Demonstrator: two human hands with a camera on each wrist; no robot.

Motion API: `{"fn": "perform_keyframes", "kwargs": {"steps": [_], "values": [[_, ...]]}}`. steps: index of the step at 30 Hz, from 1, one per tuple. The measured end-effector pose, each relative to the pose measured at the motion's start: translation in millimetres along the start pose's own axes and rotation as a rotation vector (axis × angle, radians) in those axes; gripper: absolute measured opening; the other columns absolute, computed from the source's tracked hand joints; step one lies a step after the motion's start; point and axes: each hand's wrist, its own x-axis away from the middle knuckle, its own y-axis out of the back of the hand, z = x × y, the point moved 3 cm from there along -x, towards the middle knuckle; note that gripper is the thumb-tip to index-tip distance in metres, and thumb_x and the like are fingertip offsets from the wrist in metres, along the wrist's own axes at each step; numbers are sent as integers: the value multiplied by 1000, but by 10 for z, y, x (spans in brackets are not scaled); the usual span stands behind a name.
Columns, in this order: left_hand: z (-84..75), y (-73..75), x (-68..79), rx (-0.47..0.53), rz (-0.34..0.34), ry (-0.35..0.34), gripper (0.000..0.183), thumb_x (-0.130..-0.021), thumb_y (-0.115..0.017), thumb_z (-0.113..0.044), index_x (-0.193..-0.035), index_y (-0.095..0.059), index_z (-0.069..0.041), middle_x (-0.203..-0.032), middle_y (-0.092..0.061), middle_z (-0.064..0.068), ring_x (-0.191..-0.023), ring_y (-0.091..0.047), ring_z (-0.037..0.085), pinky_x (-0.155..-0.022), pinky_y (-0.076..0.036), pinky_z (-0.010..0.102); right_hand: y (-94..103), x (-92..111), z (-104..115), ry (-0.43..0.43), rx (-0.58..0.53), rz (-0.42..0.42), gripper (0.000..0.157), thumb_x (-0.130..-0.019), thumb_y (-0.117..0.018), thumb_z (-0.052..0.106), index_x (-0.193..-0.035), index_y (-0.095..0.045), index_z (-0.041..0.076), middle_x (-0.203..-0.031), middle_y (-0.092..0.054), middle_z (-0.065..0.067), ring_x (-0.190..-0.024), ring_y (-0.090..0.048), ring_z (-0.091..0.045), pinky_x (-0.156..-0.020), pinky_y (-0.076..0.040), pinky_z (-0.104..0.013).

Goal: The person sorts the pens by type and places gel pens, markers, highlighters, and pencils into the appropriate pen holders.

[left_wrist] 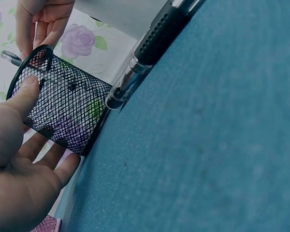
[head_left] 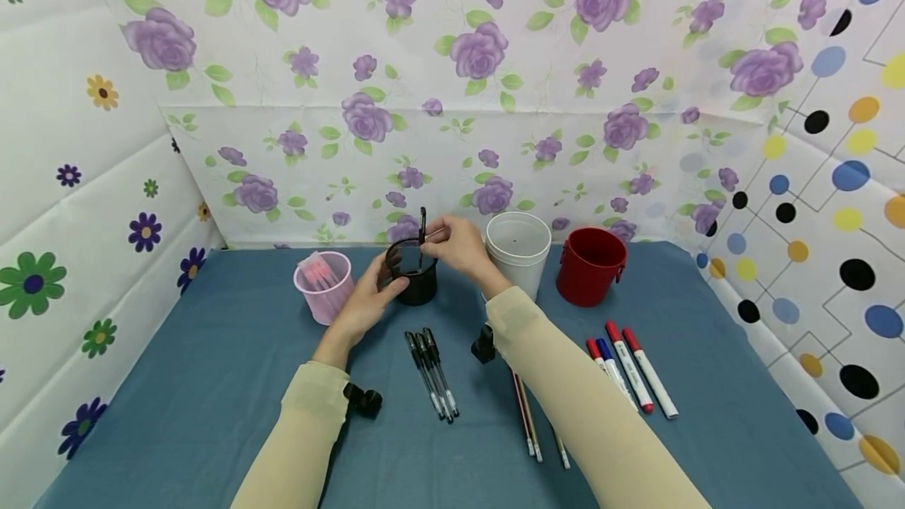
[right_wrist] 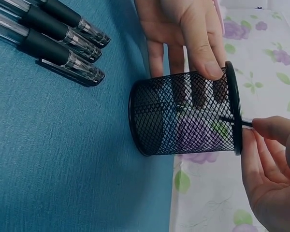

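Note:
A black mesh pen cup (head_left: 415, 291) stands upright near the back of the table. My left hand (head_left: 362, 303) holds its side, thumb near the rim and fingers around the far wall, as the left wrist view shows. Over the cup's mouth my right hand (head_left: 461, 248) pinches a black pen (head_left: 423, 225) between thumb and fingers. The pen's lower part is inside the cup, seen through the mesh (right_wrist: 183, 116) in the right wrist view. In front of the cup lie several clear-barrelled black pens (head_left: 433, 375) side by side.
Left of the cup stands a pink basket (head_left: 327, 306) with pink-and-white items inside. White cups (head_left: 519, 246), apparently stacked, and a red bucket (head_left: 590, 269) stand on the right. Pencils (head_left: 526, 419) and red and blue markers (head_left: 646, 371) lie nearer, partly behind my right sleeve.

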Motion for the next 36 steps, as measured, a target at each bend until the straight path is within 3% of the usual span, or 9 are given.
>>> {"fn": "perform_keyframes", "kwargs": {"steps": [8, 19, 24, 36], "values": [[3, -8, -4, 13, -2, -14, 70, -110, -62, -27, -169, -26, -18, -169, -33, 18, -159, -26, 39, -124, -30, 62, -4, 4, -18, 16, -8, 7, 27, -99, -77, 16, -124, -74, 7, -109, -79, -7, -99, -74, -23, -90, -60, -42], [-3, -12, 8, 11, 4, -6, 71, -110, -62, -30, -169, -26, -18, -170, -32, 18, -160, -22, 41, -124, -27, 64, 64, 146, 102, 98, 68, 16, 24, -101, -75, 14, -124, -73, 8, -111, -77, -8, -104, -73, -25, -93, -60, -42], [16, -10, -12, 12, 4, -8, 71, -110, -63, -30, -169, -26, -19, -171, -31, 17, -161, -21, 41, -125, -26, 63, 114, 240, 123, 133, 81, 13, 25, -99, -75, 9, -124, -74, 7, -112, -76, -10, -104, -74, -27, -94, -60, -42], [-2, -11, 5, -3, 0, 2, 72, -109, -63, -33, -169, -26, -18, -170, -32, 17, -160, -23, 39, -125, -27, 63, 151, 588, 153, 129, 149, 98, 27, -98, -78, 16, -123, -74, 7, -106, -76, -8, -94, -75, -24, -82, -61, -39]]}}
